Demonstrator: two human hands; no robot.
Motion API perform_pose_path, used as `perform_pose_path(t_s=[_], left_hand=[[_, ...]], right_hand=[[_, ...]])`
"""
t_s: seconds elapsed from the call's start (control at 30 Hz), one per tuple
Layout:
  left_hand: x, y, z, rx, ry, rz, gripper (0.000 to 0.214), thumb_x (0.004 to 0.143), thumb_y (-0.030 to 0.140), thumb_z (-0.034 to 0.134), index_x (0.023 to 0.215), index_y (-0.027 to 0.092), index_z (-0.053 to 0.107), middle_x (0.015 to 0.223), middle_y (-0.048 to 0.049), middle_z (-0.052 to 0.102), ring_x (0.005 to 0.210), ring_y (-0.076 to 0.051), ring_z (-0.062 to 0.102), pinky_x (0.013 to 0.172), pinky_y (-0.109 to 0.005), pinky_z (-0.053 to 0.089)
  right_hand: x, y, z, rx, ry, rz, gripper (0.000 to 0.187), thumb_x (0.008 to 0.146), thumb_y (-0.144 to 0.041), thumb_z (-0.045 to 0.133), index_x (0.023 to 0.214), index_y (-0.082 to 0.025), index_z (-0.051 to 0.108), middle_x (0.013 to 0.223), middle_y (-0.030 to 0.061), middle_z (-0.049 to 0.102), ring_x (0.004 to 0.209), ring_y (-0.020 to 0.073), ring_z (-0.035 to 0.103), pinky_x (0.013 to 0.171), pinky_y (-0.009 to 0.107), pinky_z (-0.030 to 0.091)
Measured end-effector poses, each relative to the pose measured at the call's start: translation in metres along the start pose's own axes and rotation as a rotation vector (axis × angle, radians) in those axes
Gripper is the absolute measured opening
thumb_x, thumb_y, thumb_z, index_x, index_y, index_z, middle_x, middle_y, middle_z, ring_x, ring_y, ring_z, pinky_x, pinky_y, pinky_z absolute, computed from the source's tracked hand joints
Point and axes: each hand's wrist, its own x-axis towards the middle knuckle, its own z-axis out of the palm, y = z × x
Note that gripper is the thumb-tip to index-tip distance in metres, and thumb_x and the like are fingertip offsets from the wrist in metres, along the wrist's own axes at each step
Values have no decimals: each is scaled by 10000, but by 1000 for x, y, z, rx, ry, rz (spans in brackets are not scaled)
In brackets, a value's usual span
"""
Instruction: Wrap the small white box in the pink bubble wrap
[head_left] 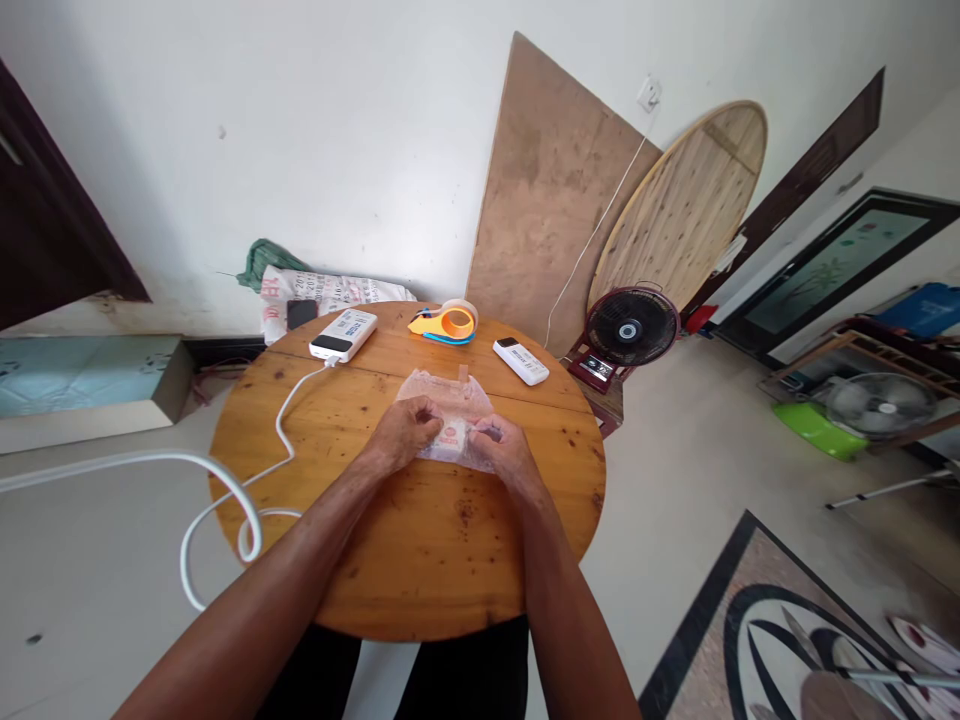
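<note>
On a round wooden table (420,560) lies a clear plastic bag (450,400) with a red mark, near the table's middle. My left hand (403,435) pinches the bag's near left edge with closed fingers. My right hand (504,455) pinches its near right edge the same way. A strip of tape sticks up from the bag's far edge. Beyond the bag sit an orange and blue tape dispenser (444,324), a white remote control (520,361) and a white power bank (343,334).
A white cable (225,490) runs from the power bank off the table's left edge. A black phone (301,313) lies on a printed sack by the wall. Boards lean on the wall behind. A black fan (631,328) stands on the floor to the right.
</note>
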Motion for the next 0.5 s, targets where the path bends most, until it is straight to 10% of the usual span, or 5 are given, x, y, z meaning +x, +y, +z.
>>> perform_pose_path(t_s=[0.5], left_hand=[[-1,-13,-6,-45,-75,-25,323,607,341,564,870,154,578,686,24,578,573,-109,487,499,-211,360]], right_hand=[[-4,-3,-8,-214,-27,19,123,631,-234,531,743,-184,543,636,-48,498,563,107,439,516,209,332]])
